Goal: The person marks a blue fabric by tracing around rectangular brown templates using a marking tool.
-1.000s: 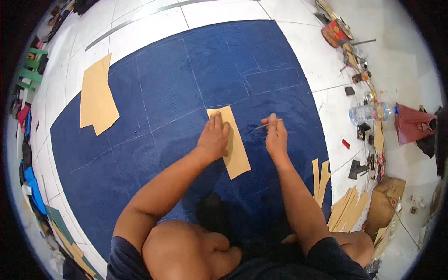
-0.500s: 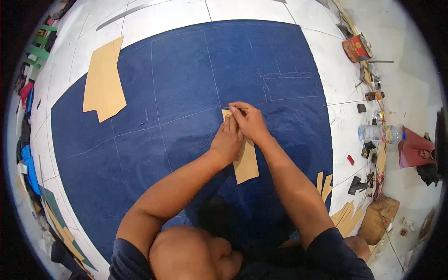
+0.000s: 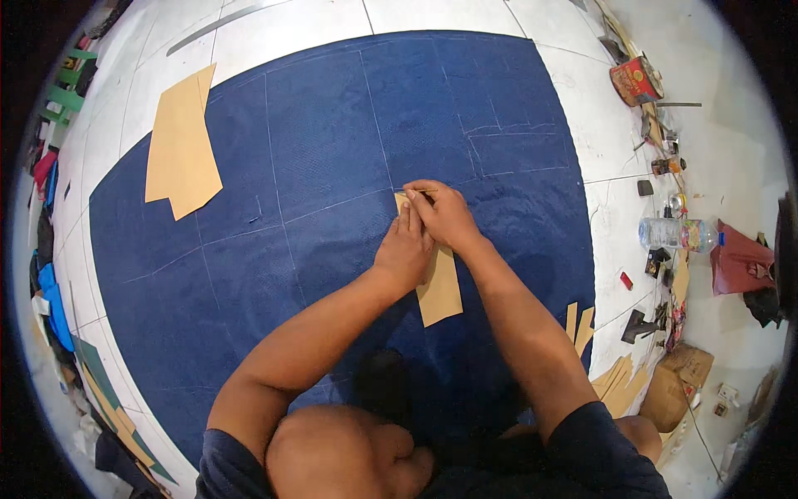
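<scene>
Dark blue fabric [image 3: 324,125] with thin pale drawn lines lies spread out under both my hands. A long narrow tan card pattern piece [image 3: 440,295] rests on it near the middle. My left hand [image 3: 405,256] lies on this card with fingers stretched out, covering part of it. At the card's far end, my right hand [image 3: 445,216] pinches a thin pen-like marker [image 3: 409,191], whose tip is at the card's edge. Much of the marker is hidden by the fingers. Another larger tan card pattern piece [image 3: 183,150] lies at the fabric's far left.
White floor tiles [image 3: 573,83] surround the fabric. Along the right stand a red can [image 3: 637,81], a clear plastic bottle [image 3: 665,234] and a brown box [image 3: 677,387]. Tan card strips [image 3: 619,387] lie at the lower right. A metal ruler-like strip [image 3: 212,32] is at the far left.
The marker's tip has shifted slightly at the far edge of the card. My left hand stays on the card; the whole view has tilted a little.
</scene>
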